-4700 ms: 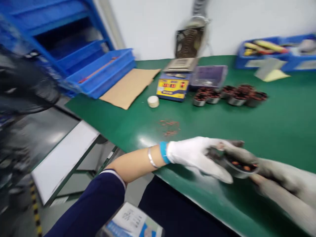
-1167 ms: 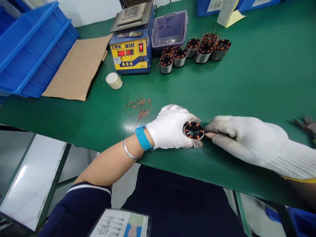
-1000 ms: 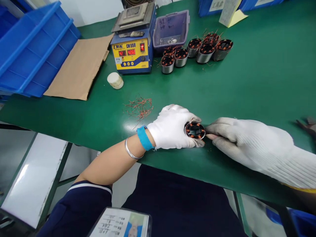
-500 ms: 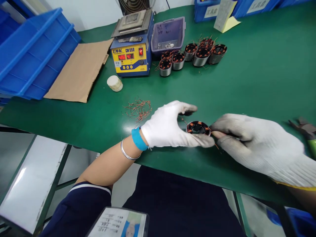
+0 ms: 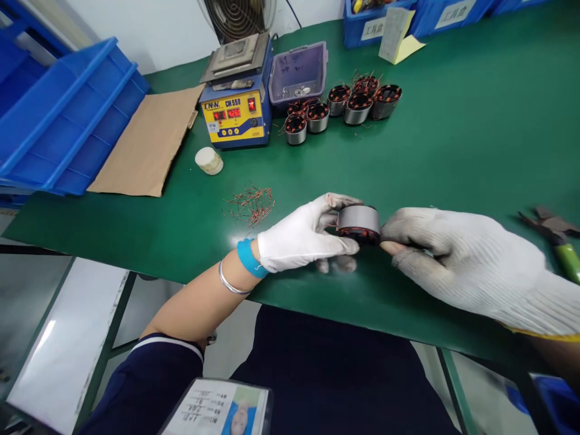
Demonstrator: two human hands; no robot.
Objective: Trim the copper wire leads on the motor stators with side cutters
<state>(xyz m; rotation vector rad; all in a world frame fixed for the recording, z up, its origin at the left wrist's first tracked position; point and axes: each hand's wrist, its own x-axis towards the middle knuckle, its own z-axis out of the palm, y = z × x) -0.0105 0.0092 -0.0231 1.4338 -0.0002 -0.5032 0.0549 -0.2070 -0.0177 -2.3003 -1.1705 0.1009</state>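
My left hand [image 5: 303, 235], in a white glove with darkened fingertips, grips a motor stator [image 5: 359, 217] between thumb and fingers just above the green table. The stator lies tipped, its grey metal side upward and its black and copper winding face toward me. My right hand [image 5: 457, 260], also in a white glove, is pinched closed against the stator's right edge. A copper wire showed at these fingertips a moment ago; now the fingers hide it. A bare thumb tip pokes out of the right glove. Loose copper wire clippings [image 5: 254, 205] lie left of my left hand.
Several stators [image 5: 357, 106] stand farther back beside a purple bin [image 5: 298, 66] and a blue and yellow solder pot [image 5: 235, 118]. Green-handled pliers [image 5: 555, 232] lie at right. A white round block [image 5: 209, 161], cardboard [image 5: 147, 139] and a blue crate [image 5: 72, 115] are at left.
The stator has been turned over from its winding face up to its metal side up. My left fingers have closed around it. The right hand stays pinched at its edge.
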